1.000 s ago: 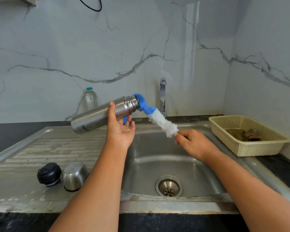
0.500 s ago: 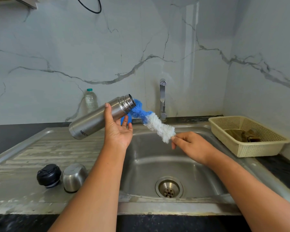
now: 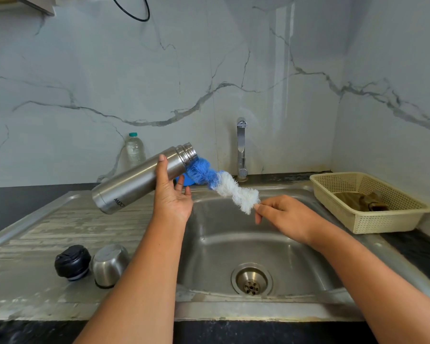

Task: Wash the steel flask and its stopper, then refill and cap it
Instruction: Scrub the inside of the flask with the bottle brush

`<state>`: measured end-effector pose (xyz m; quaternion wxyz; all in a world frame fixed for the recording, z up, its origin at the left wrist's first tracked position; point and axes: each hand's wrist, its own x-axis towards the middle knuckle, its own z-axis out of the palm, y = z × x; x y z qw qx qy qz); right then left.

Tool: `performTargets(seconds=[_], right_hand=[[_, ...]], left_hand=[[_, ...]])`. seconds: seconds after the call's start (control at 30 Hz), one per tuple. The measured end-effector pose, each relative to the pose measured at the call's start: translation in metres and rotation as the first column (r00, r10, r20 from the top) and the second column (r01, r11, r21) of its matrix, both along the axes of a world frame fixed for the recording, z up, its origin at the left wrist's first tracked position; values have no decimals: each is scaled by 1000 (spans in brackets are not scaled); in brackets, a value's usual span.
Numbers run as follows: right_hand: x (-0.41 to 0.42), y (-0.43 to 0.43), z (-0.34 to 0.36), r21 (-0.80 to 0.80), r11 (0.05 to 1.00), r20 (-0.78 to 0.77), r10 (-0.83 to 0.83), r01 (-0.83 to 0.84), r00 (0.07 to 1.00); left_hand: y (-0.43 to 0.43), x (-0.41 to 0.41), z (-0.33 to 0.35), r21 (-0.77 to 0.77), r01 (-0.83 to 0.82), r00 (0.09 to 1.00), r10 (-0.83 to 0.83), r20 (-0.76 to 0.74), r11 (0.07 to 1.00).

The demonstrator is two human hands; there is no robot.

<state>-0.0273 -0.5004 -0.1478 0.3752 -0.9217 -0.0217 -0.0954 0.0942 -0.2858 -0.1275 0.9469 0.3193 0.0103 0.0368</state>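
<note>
Sliding out of the steel flask over the last second, the bottle brush has come clear. Its blue tip, which was plugged into the mouth, now lies just below and against the threaded neck, outside the opening. The flask has also tipped its mouth a little higher toward the far right, and it hangs above the far left edge of the sink.

The left hand grips the flask mid-body, thumb laid over the top of the steel and fingers curled beneath it. The right hand pinches the near, white end of the brush between thumb and fingertips. The handle itself is hidden by bristles and fingers.

By my reading, the scrubbing of the inside is finishing or pausing, so a rinse under the tap would be the likely next stage. No water is running from it now.

The black stopper and the steel cap stand side by side on the near left of the table, neither in hand. The stopper's wash, the refill and the capping all seem still to come.
</note>
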Motion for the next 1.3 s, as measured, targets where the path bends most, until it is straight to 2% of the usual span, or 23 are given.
performTargets(seconds=[0.2,0.4,0.57,0.8,1.03,1.3], right_hand=[[3,3,6,-2,1000,9,-24,24,1000],[-6,-9,9,118,991,-65,69,-61,996],[-1,-1,9,125,991,-82,53,-42,995],[-11,-16,18,190,982,-128,43,-18,991],[-7,-11,17,170,985,-141,26,-2,990],[-13,-17,23,172,985,-207,46,-10,977]], left_hand=[[-20,-4,-1,56,22,1000,-22,-4,998],[0,12,-6,8,-30,1000,30,2,1000],[-12,11,-11,80,-35,999,35,-1,996],[-3,22,-14,100,-58,998,60,-23,993],[-12,20,-21,208,-36,999,37,0,977],[-7,21,-22,234,-89,995,95,-16,968]])
